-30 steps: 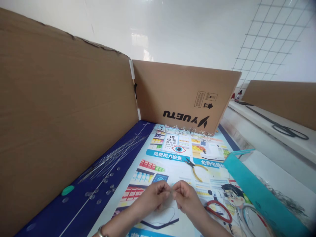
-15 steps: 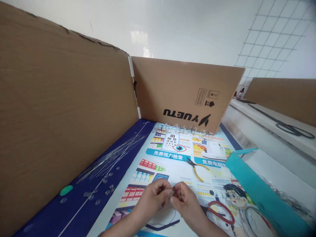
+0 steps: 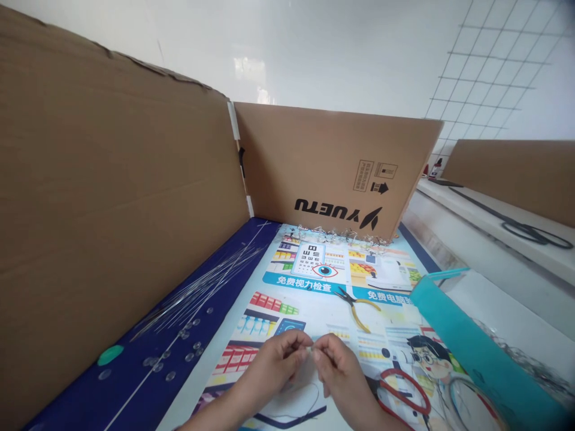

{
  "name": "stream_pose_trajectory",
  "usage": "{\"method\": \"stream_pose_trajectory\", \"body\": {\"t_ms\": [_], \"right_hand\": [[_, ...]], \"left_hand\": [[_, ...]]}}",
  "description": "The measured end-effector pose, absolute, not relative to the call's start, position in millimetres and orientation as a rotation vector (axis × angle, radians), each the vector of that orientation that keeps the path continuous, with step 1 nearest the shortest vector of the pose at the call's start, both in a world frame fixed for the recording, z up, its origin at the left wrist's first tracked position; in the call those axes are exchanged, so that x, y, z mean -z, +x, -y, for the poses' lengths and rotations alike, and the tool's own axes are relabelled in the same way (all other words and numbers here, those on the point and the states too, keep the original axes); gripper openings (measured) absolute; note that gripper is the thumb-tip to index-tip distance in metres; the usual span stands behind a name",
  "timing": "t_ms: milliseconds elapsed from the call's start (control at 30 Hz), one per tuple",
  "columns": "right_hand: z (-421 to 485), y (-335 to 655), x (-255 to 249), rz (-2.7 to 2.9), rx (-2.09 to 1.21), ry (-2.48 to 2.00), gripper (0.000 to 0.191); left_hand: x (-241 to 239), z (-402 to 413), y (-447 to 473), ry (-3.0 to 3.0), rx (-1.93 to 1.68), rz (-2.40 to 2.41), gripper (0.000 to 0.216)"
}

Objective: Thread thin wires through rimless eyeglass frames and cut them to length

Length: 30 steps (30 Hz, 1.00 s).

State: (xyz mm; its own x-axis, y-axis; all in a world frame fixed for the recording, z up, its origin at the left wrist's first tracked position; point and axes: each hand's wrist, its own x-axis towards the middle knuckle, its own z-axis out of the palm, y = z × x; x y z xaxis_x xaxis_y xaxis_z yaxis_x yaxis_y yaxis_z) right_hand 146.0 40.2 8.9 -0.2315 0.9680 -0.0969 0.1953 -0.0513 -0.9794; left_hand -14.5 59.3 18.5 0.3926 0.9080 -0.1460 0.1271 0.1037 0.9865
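My left hand (image 3: 279, 363) and my right hand (image 3: 338, 369) meet fingertip to fingertip low in the middle, over a colourful printed mat (image 3: 314, 299). Both pinch one tiny clear piece (image 3: 311, 350) between thumb and forefinger; I cannot tell exactly what it is. A thin dark thread (image 3: 309, 407) curls on the mat right under the hands. Yellow-handled pliers (image 3: 359, 306) lie just beyond my right hand. Red-handled scissors (image 3: 402, 389) lie to its right.
Cardboard walls (image 3: 112, 209) close off the left and the back (image 3: 332, 173). A bundle of thin metal wires (image 3: 202, 287) and several clear beads (image 3: 179, 353) lie on the blue strip at left, near a green disc (image 3: 110, 355). A teal bag (image 3: 476, 353) lies at right.
Both hands stay pinched together and have shifted slightly toward me. The view has tilted a little, so the beads and green disc sit further left.
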Motion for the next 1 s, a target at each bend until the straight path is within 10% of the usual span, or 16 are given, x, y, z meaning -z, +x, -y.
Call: {"method": "stream_pose_trajectory", "body": {"t_ms": [467, 1000], "right_hand": [[-36.3, 152.5, -10.0, 2.100, -0.819, -1.425, 0.018], [-37.8, 155.0, -17.5, 2.242, -0.952, -1.334, 0.018]], "left_hand": [[-23.2, -62.9, -30.8, 2.191, -0.581, -1.084, 0.027], [-18.3, -78.2, -55.8, 2.281, -0.431, -0.751, 0.016]]}}
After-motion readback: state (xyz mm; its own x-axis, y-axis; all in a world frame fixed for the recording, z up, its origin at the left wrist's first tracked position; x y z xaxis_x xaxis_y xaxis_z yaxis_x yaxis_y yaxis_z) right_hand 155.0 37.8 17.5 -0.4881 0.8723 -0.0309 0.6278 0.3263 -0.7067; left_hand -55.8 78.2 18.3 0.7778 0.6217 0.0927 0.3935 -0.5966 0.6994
